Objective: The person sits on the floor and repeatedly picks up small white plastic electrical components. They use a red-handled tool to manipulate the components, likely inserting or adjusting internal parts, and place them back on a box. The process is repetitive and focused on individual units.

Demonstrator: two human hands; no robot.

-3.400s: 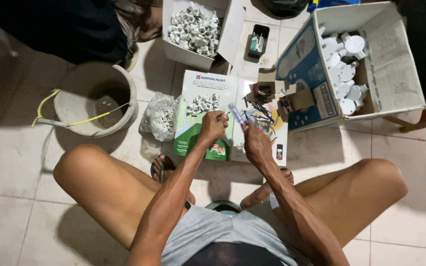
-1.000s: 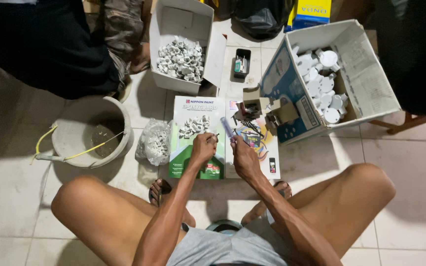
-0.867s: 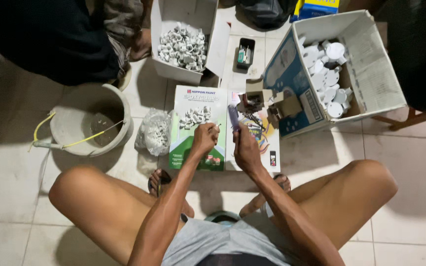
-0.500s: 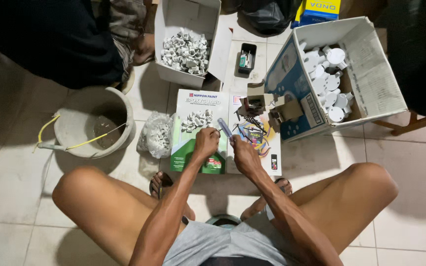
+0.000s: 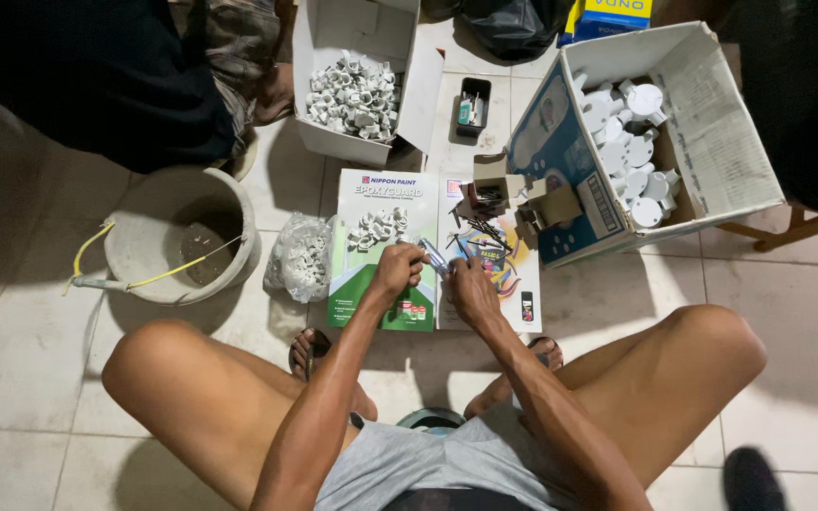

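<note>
Both hands [image 5: 435, 273] on small grey tool [image 5: 433, 255]

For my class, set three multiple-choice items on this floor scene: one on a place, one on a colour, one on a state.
1. Where does the grey bucket stand?
A. To the left of the green leaflet
B. Inside the big carton
C. Behind the person

2. What colour are the round fittings in the big carton?
A. Red
B. White
C. Black

3. How are the left hand and right hand placed?
A. Flat on the knees
B. Close together over the leaflets
C. Inside the bucket

Answers: 1 A, it sits left of the leaflet; 2 B, the fittings look white; 3 B, both hands meet above the leaflets.
</note>
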